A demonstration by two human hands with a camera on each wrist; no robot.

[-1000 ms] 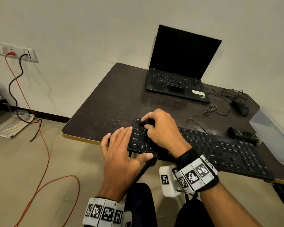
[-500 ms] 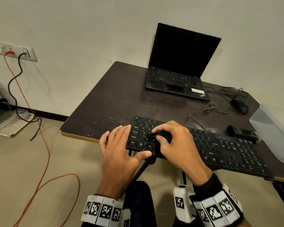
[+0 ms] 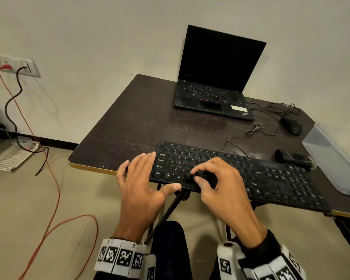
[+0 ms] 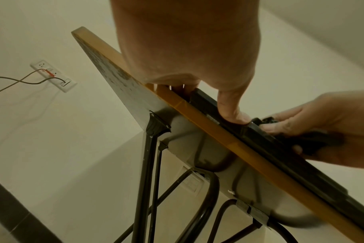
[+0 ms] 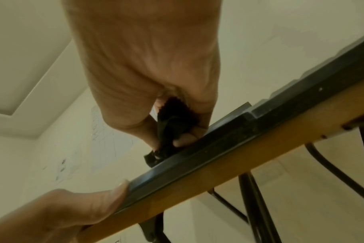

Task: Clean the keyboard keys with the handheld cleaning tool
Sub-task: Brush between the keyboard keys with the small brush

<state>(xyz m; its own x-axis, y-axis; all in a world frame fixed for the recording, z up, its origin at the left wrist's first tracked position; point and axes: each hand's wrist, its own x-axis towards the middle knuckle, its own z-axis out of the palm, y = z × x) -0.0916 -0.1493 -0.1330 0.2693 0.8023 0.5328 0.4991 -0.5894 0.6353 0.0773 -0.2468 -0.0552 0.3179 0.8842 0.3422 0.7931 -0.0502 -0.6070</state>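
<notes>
Right hand [image 3: 226, 190] is curled tight around the small black handheld cleaning tool [image 3: 202, 175], thumb and fingertips pinching it, its tip down on the bottom key row near the space bar. Left hand [image 3: 141, 188] lies spread and flat at the left end of the long black full-size keyboard [image 3: 271, 178], fingers straight alongside its edge, thumb pressed against the front edge. The keyboard sits along the near edge of the dark brown wooden table [image 3: 129, 122]. Further right, a small black rectangular gadget [image 3: 291, 158] and a translucent plastic box [image 3: 335, 158]. Beyond, a black corded mouse [image 3: 291, 126], and farthest back the open black laptop [image 3: 216, 77], screen dark.
</notes>
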